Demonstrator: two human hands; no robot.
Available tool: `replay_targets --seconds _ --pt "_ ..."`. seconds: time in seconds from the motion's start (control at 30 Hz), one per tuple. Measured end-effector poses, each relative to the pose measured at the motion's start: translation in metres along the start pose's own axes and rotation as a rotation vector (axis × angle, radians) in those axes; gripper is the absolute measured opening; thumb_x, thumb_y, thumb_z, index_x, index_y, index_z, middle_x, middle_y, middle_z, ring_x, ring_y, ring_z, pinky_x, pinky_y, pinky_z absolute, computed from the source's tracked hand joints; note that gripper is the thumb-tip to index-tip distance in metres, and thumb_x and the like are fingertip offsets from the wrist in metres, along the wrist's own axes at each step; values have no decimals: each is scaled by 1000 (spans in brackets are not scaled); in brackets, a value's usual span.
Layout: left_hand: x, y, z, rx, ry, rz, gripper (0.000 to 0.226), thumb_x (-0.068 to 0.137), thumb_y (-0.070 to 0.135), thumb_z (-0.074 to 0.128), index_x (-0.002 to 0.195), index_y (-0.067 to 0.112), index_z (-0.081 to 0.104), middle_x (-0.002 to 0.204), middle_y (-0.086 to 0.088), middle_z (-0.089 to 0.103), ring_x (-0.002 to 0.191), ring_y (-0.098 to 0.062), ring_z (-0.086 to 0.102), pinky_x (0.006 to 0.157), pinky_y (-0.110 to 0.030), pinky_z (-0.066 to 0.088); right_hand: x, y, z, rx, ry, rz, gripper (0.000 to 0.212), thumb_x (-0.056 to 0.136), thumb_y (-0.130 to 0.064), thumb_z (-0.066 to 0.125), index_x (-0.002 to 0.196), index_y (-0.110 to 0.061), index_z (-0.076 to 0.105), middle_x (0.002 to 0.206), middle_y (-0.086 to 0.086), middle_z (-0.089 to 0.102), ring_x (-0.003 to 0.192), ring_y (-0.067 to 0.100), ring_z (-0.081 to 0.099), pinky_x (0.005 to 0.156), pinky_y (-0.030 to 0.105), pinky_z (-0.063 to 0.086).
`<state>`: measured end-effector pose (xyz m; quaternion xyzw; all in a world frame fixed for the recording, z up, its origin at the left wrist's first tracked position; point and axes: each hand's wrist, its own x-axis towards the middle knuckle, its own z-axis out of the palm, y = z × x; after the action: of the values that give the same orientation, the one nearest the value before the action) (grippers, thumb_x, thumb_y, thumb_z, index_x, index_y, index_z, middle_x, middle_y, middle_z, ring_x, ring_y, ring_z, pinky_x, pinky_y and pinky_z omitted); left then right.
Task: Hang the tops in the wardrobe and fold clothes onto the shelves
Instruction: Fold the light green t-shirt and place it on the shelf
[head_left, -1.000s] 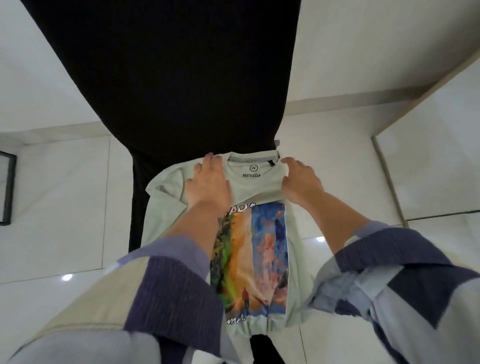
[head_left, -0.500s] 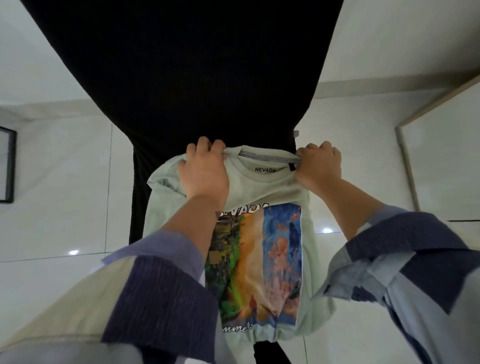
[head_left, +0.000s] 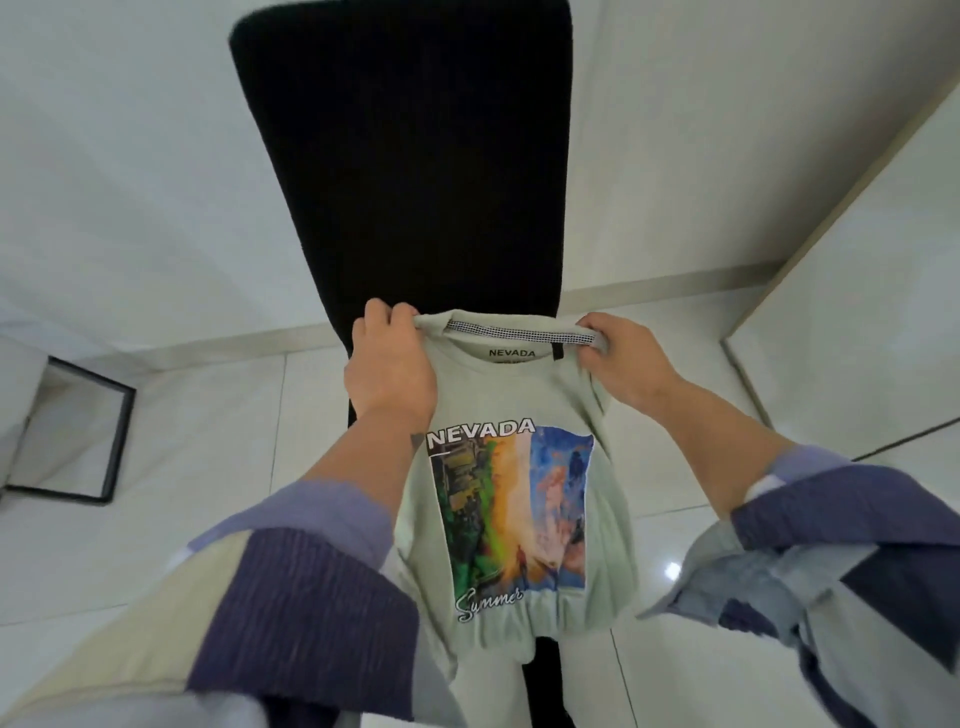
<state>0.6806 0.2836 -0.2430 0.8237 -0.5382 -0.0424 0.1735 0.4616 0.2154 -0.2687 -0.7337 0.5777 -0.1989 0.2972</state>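
Observation:
A pale green T-shirt (head_left: 519, 395) with a colourful "NEVADA Summer" print hangs in the air in front of me, its print facing me. My left hand (head_left: 389, 369) grips the left side of its neckline and shoulder. My right hand (head_left: 618, 364) grips the right side of the neckline. The collar is stretched flat between the two hands. The shirt's hem bunches near my body at the bottom. No wardrobe rail or hanger shows.
A long black mat or cloth (head_left: 410, 156) lies on the white tiled floor (head_left: 182, 467) behind the shirt. A black-framed panel (head_left: 72, 431) stands at the left. A pale cabinet edge (head_left: 852, 260) rises at the right.
Both hands closed on the shirt's shoulders and lifted it off the black surface. It now hangs free, and the view has pulled back and up.

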Motion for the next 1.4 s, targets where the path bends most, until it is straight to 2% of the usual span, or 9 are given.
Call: replay_targets --seconds 0.2,0.37,0.53,0.73,0.87,1.03,1.17,1.27,1.4 --pt "-55 1 -99 -85 43 31 30 97 15 38 116 19 60 117 -2 46 103 -23 49 69 -33 37 -74 -66 -68 -74 44 -100 18 88 -12 60 105 -11 66 100 9 66 94 26 58 69 25 33" --pt "-81 10 -178 -109 126 35 32 98 22 33 114 28 60 114 0 53 101 -27 56 70 -33 36 -132 -124 -144 -108 -145 -51 15 81 -22 73 90 -13 65 77 0 58 75 18 52 57 11 38" --pt "-91 16 -250 -147 148 83 30 98 24 34 111 25 61 110 -7 57 103 -32 55 72 -33 36 -171 -176 -206 -192 -280 -5 20 82 -1 64 99 -11 67 83 3 57 78 18 50 58 21 42" --pt "-111 14 -315 -159 259 220 20 92 13 48 104 10 64 104 -11 51 99 -34 55 74 -32 39 -186 -224 -249 -237 90 -78 10 83 -5 63 89 -13 62 85 10 55 60 22 54 49 25 48" --pt "-122 27 -367 -219 530 90 24 93 10 43 109 3 60 114 -19 51 99 -39 55 79 -36 40 -194 -263 -277 -261 458 -180 11 86 -14 61 92 -20 68 103 7 64 93 29 61 71 26 44" --pt "-137 48 -401 -564 651 -49 33 93 8 38 114 10 63 121 -15 46 91 -29 54 81 -25 38 -199 -290 -291 -247 566 -178 36 83 3 49 106 -12 72 115 14 66 106 31 61 85 29 47" --pt "-147 54 -414 -917 570 78 18 84 6 47 70 14 56 69 -8 41 58 -18 30 49 -25 25 -196 -291 -297 -155 669 -90 36 83 1 48 106 -10 72 113 15 67 105 33 62 83 30 49" --pt "-155 53 -427 -1037 443 95 12 78 26 56 78 16 64 73 -1 49 64 -15 40 52 -16 31 -198 -290 -301 -136 696 5 35 85 -3 47 109 -11 71 114 14 66 104 33 63 81 31 48" --pt "-163 52 -441 -1471 216 35 24 56 30 56 74 14 56 65 -2 47 59 -18 40 56 -27 32 -200 -292 -294 -97 599 116 34 83 -11 49 112 -9 67 118 16 64 107 34 62 89 36 49"
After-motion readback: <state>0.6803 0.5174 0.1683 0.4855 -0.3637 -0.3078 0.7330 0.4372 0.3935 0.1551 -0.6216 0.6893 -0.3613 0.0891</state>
